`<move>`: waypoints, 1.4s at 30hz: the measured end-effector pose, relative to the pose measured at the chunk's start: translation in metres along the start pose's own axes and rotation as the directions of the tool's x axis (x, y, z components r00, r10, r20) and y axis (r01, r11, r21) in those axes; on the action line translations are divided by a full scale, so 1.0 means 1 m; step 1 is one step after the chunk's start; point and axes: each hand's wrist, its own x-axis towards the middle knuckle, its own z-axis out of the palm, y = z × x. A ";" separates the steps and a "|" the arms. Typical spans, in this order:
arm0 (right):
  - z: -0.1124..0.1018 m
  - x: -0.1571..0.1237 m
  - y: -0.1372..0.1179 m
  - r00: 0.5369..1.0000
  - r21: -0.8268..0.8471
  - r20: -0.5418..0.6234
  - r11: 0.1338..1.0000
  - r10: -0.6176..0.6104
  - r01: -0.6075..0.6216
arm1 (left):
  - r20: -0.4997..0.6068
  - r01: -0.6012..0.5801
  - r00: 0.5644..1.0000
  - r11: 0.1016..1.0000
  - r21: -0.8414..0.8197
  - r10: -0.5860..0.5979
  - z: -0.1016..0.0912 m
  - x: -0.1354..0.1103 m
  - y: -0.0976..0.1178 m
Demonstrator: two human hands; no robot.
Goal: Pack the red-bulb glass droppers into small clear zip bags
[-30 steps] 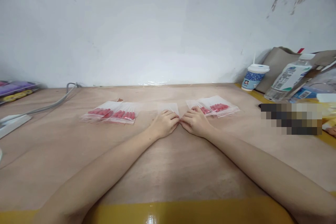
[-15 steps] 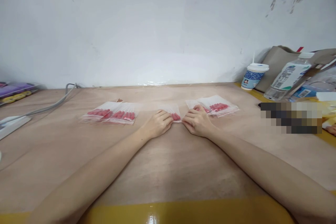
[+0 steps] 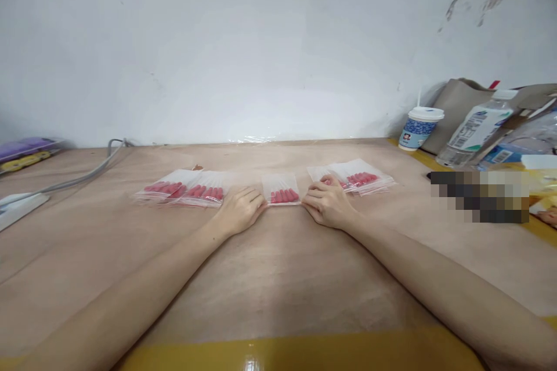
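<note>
A small clear zip bag lies flat between my hands, with several red, capsule-shaped pieces in a row inside it. At the left end of the bag's near edge, my left hand is closed with its fingertips on the corner. My right hand pinches the opposite corner of that same edge. Left of my left hand lies a pile of similar bags with red pieces. Another pile of filled bags sits just behind and beside my right hand, which partly covers it.
At the right stand a lidded paper cup, a plastic bottle and a grey-beige bag. A grey cable and a white power strip are on the left, near purple and yellow packs. A wall rises behind the table.
My left hand has slid left along the bag's near edge to its corner, uncovering more red pieces. My right hand has stayed at the right corner.
</note>
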 end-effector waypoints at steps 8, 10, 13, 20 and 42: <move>0.003 0.001 0.000 1.000 -0.021 0.009 1.000 0.017 -0.016 | 0.015 0.047 0.999 0.994 -0.097 -0.045 0.007 -0.005 0.002; 0.008 0.005 -0.005 0.999 -0.042 0.045 0.999 0.013 -0.011 | 0.019 0.047 0.999 0.991 -0.127 -0.045 0.007 -0.005 0.003; 0.017 0.012 -0.013 0.991 -0.139 0.113 0.989 0.072 -0.056 | 0.029 0.085 0.996 0.985 -0.150 -0.081 0.001 -0.004 0.002; 0.011 0.010 0.019 0.999 -0.240 0.019 0.970 0.050 -0.045 | 0.066 0.510 0.856 0.858 0.062 -0.513 -0.009 -0.014 -0.023; -0.032 0.008 -0.010 0.957 0.289 0.268 0.938 0.113 -0.192 | 0.144 0.352 0.936 0.852 -0.388 -0.321 -0.007 0.008 0.034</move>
